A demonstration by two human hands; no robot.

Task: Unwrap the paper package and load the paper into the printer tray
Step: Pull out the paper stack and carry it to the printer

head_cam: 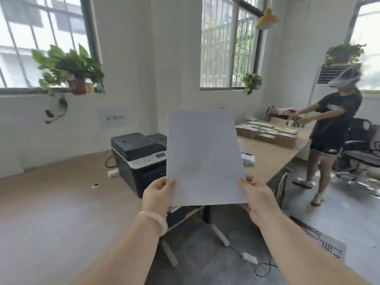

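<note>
I hold a stack of white paper upright in front of me, above the table's edge. My left hand grips its lower left corner and my right hand grips its lower right corner. Behind the sheets stands the black and grey printer on the wooden table; the paper hides the printer's right side and front. The tray is not visible. A piece of white wrapper lies on the table just right of the paper.
Cardboard boxes are lined up on the far table at the right. A person wearing a headset stands there beside an office chair. Potted plants sit on the windowsills. A power strip and cable lie on the floor below.
</note>
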